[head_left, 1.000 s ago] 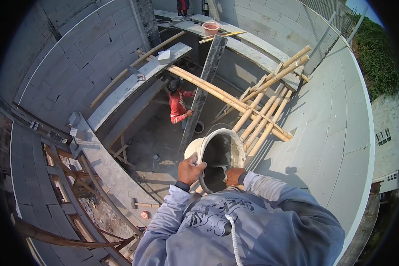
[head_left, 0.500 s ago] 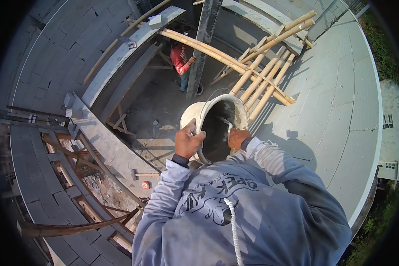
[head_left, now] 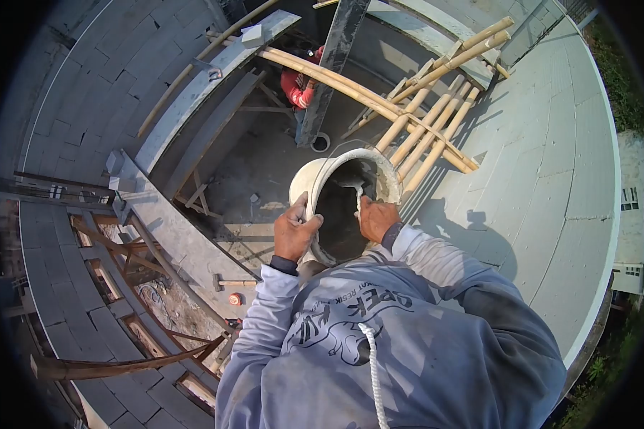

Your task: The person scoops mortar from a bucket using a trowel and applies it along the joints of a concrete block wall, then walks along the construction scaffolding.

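Observation:
A whitish bucket, crusted with grey around its rim, is tilted in front of my chest, its mouth facing me. My left hand grips the rim on the left side, with the thumb over the edge. Inside the mouth, my right hand is closed round the handle of a small pale tool, whose far end lies over the dark grey mix. The lower part of the bucket is hidden.
Bamboo poles cross beyond the bucket. Below, a co-worker in red stands beside a long dark board. A hammer and an orange tape lie on the left ledge. A block wall rises at right.
My right hand has moved the tool further up and left within the bucket. The co-worker has shifted, and the long board is higher in view than a second ago.

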The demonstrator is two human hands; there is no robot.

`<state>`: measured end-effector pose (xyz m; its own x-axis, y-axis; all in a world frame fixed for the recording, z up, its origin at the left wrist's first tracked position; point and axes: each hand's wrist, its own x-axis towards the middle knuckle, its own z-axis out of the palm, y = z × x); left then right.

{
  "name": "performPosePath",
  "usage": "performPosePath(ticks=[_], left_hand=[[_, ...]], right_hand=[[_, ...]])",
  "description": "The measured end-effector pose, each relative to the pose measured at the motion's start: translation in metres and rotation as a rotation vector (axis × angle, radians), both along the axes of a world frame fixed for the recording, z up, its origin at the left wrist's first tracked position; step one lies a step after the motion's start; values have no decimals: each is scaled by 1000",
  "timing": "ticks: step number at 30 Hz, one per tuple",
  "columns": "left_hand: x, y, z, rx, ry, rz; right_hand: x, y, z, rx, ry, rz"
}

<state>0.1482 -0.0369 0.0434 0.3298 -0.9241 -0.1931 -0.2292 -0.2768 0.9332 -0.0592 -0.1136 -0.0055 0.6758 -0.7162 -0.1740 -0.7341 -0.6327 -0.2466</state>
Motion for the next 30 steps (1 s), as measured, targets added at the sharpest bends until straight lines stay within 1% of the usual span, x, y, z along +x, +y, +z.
performPosePath(ticks=[1,2,5,6,8,9,10,12,13,15,16,19,20,23,26,29,30], left_hand=[[-3,-4,0,-40,-66,-27],[-3,-6,2,-34,-75,-38],[-5,-15,10,-6,-114,-74],[-6,-15,9,10,-129,-73],[-5,-19,17,101,-182,-93],[0,-20,10,101,-154,-74],[3,-17,2,115,-124,-59],[3,-10,-6,-13,8,-7],[4,-11,-8,-15,36,10],[1,-9,-11,-16,101,58],[0,-10,-9,49,99,76],[-4,-19,-7,171,82,93],[-3,-22,-13,157,61,85],[1,-26,-24,167,0,63],[0,-31,-27,172,2,54],[-19,-40,-9,152,10,41],[-25,-44,-2,152,4,34]], right_hand=[[3,-10,-15,-52,-26,-10],[6,-13,-28,-104,-57,-23],[8,3,-29,176,102,-112],[4,9,-29,219,302,98],[2,12,-27,235,327,197],[3,13,-21,243,340,251],[5,3,-10,321,279,189],[-1,-7,1,274,197,123],[-5,-15,7,237,152,87],[-19,-24,21,44,-25,112],[-22,-29,20,-64,13,74],[-29,-44,30,-319,165,124],[-28,-43,29,-296,247,93],[-36,-45,7,-289,285,34],[-38,-48,-17,-319,369,27],[-26,-50,-29,-210,566,62],[-20,-46,-30,-198,582,53]])
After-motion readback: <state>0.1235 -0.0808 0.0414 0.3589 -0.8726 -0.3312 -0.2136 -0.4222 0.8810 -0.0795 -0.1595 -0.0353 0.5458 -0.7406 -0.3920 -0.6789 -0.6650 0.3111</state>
